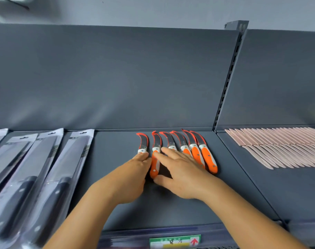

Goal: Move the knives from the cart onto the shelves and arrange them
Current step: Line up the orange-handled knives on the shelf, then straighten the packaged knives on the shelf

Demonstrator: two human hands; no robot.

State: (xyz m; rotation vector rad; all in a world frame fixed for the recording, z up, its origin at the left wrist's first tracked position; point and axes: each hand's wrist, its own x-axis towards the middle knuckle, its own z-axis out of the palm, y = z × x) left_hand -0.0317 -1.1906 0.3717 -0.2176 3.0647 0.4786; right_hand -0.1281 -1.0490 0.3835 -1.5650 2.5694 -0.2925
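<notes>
Several curved knives with orange-and-white handles and red-edged blades lie in a row on the dark grey shelf [225, 186], blades pointing to the back. My left hand [135, 175] lies over the handle of the leftmost knife [143, 141], fingers fairly straight. My right hand [182, 175] is spread flat over the handles of the middle knives, its thumb by the butt of the second knife [155, 164]. The two rightmost knives [208, 158] lie uncovered beside my right hand.
Large packaged knives in clear plastic [45, 177] lie on the shelf's left part. On the adjoining shelf to the right are two rows of pale pink sheathed knives [282, 146]. A green-and-white price label [174, 241] sits on the front rail. An upright slotted post [228, 78] divides the bays.
</notes>
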